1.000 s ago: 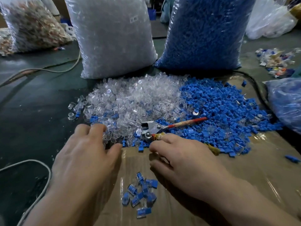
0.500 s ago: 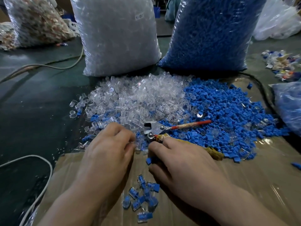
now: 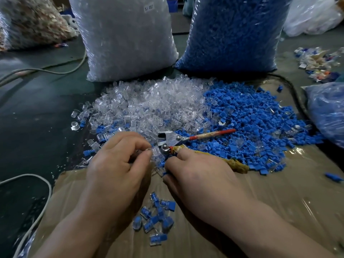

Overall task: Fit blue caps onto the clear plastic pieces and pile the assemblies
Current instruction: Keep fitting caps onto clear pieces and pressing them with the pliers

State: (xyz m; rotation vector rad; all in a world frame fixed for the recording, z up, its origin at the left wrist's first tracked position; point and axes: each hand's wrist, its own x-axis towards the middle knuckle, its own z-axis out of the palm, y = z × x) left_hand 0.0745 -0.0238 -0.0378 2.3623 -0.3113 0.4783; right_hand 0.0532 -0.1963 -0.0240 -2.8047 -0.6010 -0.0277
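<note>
A heap of clear plastic pieces (image 3: 149,105) lies mid-table, with a heap of blue caps (image 3: 247,125) to its right. My left hand (image 3: 119,164) pinches one clear piece (image 3: 155,151) between thumb and fingertips. My right hand (image 3: 195,174) is curled beside it, fingertips down on a blue cap (image 3: 164,173) that is mostly hidden. The two hands nearly touch. A small pile of finished blue-and-clear assemblies (image 3: 156,218) sits on the cardboard between my wrists.
Pliers with a red handle (image 3: 188,137) lie just beyond my fingers. Two tall bags, one of clear parts (image 3: 126,38) and one of blue parts (image 3: 234,32), stand behind the heaps. A cable (image 3: 42,185) curves at left. Another blue bag (image 3: 327,112) sits at right.
My left hand moved right from the edge of the clear heap, took up a clear piece and brought it to my right hand. The right hand stayed near the pliers.
</note>
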